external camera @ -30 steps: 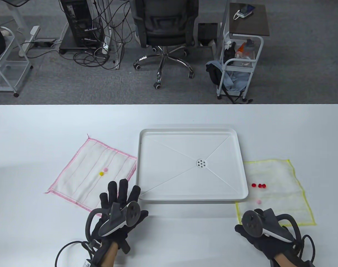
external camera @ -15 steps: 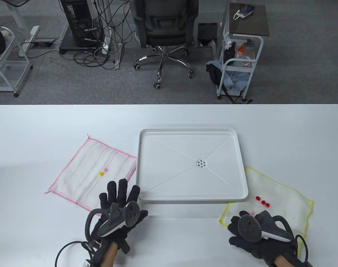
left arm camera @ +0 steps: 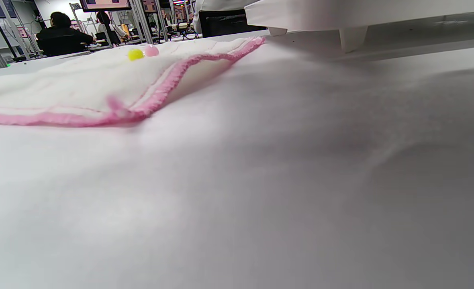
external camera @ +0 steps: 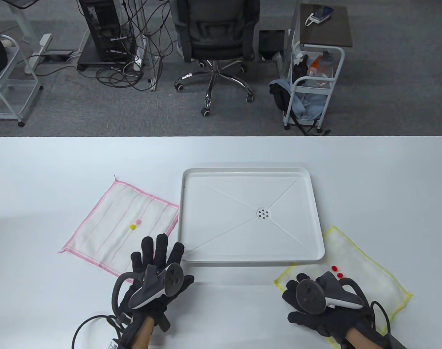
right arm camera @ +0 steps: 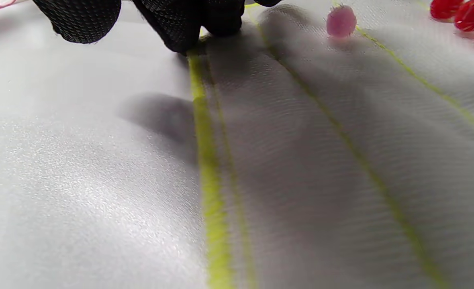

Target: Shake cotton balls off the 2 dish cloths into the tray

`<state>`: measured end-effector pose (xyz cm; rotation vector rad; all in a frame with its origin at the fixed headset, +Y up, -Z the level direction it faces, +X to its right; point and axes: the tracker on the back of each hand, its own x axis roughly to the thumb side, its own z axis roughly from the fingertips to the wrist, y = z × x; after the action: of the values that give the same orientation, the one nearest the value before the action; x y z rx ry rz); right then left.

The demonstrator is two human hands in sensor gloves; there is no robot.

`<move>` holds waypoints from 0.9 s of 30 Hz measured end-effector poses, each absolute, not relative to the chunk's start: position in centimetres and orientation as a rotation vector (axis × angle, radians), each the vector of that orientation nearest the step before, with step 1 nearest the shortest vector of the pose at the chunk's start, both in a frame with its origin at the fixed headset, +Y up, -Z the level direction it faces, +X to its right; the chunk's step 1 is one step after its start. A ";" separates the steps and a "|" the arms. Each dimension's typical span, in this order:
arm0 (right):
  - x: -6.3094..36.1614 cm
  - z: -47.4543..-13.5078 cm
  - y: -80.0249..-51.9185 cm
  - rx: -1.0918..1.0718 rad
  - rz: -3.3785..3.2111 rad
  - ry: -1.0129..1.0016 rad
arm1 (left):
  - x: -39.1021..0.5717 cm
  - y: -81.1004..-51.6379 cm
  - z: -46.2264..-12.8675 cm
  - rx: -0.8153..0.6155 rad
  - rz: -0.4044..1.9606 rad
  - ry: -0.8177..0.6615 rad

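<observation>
A white tray (external camera: pixel 250 260) sits mid-table, its corner also in the left wrist view (left arm camera: pixel 341 12). To its left lies a pink-edged cloth (external camera: pixel 111 225) (left arm camera: pixel 80 88) carrying a yellow ball (external camera: pixel 132 227) (left arm camera: pixel 135 54) and a pink ball (external camera: pixel 138 221) (left arm camera: pixel 151 50). My left hand (external camera: pixel 157 251) lies flat with straight fingers over that cloth's near corner. To the tray's right, a yellow-edged cloth (external camera: pixel 366 269) (right arm camera: pixel 321 160) carries red balls (external camera: pixel 334 268) (right arm camera: pixel 462 16) and a pale pink ball (right arm camera: pixel 341 21). My right hand (external camera: pixel 297 291) presses on its near-left part, fingertips (right arm camera: pixel 180 28) at the yellow hem.
The white table (external camera: pixel 221 160) stretches bare behind the tray. Past its far edge stand an office chair (external camera: pixel 215 40) and a white trolley (external camera: pixel 313 83). The yellow cloth's near corner reaches close to the table's front edge.
My right hand has slid left and toward me, dragging the yellow cloth along and turning it; the red balls rode with it. The left hand and the pink cloth have stayed still.
</observation>
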<state>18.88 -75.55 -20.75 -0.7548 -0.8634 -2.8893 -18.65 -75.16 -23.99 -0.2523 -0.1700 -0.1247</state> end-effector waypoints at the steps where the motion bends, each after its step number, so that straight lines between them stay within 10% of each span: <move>1: 18.5 -20.8 -75.6 -0.762 -2.876 -0.867 | -18.6 -75.2 -24.0 -0.255 -0.125 -0.171; 27: 10.4 -22.2 -75.9 -0.841 -2.633 -0.962 | -18.4 -75.6 -24.2 -0.287 -0.136 -0.184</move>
<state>10.37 -75.93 -22.22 -0.8413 -0.9618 -2.6329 -18.40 -75.56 -24.20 -0.2875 -0.1841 -0.1358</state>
